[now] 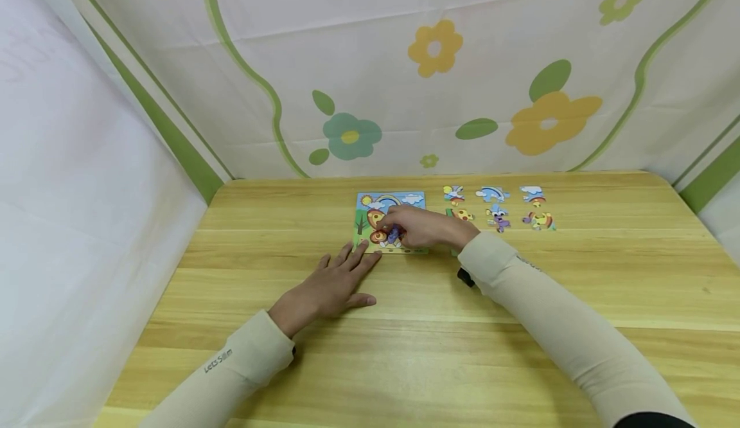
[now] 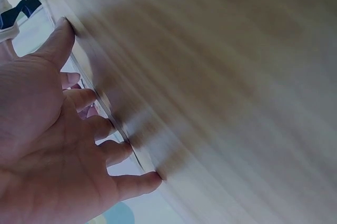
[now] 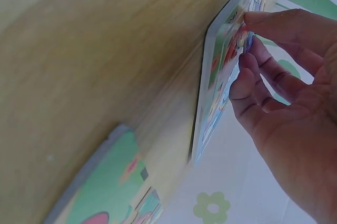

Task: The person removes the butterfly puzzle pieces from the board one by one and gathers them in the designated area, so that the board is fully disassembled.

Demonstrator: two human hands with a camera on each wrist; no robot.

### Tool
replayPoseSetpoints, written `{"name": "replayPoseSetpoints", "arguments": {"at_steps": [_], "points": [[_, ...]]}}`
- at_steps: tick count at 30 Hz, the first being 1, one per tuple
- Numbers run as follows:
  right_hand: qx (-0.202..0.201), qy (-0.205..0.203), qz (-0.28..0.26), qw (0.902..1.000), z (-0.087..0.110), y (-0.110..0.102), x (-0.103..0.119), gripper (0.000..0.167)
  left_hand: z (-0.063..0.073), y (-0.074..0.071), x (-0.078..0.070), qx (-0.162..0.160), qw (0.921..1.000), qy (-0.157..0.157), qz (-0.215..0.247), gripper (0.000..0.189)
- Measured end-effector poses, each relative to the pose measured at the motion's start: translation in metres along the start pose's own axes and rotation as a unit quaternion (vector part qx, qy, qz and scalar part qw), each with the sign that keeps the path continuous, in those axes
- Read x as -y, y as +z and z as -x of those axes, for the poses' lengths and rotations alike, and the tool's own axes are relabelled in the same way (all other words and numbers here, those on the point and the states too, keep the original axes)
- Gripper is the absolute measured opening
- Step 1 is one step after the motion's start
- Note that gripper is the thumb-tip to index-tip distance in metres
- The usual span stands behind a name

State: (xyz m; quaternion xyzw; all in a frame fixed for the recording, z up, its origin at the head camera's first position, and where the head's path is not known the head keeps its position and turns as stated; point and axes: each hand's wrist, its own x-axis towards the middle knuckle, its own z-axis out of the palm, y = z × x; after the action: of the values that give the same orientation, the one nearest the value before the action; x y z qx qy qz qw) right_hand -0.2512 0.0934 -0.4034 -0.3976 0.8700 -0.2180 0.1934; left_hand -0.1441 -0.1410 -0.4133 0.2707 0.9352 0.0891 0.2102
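Observation:
A picture puzzle board [image 1: 361, 200] with a sun, a rainbow and clouds lies flat near the table's back edge. Over its middle, my right hand [image 1: 413, 225] pinches a small purple-blue puzzle piece [image 3: 249, 42] between thumb and fingertips, down at the board's surface. The fingers hide much of that piece and of the picture around it. My left hand [image 1: 332, 286] lies palm down and spread, its fingertips at the board's lower left edge. In the left wrist view its straight fingers [image 2: 134, 184] touch the tabletop.
Loose puzzle pieces lie in rows right of the board, among them a rainbow piece [image 1: 493, 194] and a purple one [image 1: 498, 218]. A green piece [image 3: 108, 182] is partly hidden under my right forearm in the head view. A flowered cloth wall [image 1: 393, 94] stands behind the wooden table [image 1: 405, 351].

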Motion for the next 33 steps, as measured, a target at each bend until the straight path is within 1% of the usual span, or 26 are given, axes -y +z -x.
{"name": "replayPoseSetpoints", "arguments": {"at_steps": [11, 19, 24, 33], "points": [[-0.005, 0.002, 0.014, 0.9999, -0.0035, 0.0021, -0.0024, 0.059, 0.0006, -0.0007, -0.0007, 0.006, 1.0000, -0.003, 0.001, 0.082], [-0.003, 0.007, 0.022, 0.9997, -0.0041, 0.0011, -0.0004, 0.055, -0.0001, -0.0004, -0.0005, 0.003, 1.0000, -0.001, -0.002, 0.082], [-0.011, 0.000, 0.030, 0.9995, -0.0046, 0.0014, -0.0012, 0.052, 0.0002, -0.0008, -0.0005, 0.002, 1.0000, 0.001, -0.001, 0.082], [-0.020, -0.016, 0.011, 0.9996, 0.0032, -0.0038, -0.0015, 0.051, 0.0010, -0.0010, -0.0001, 0.004, 1.0000, 0.004, 0.001, 0.080]]}}
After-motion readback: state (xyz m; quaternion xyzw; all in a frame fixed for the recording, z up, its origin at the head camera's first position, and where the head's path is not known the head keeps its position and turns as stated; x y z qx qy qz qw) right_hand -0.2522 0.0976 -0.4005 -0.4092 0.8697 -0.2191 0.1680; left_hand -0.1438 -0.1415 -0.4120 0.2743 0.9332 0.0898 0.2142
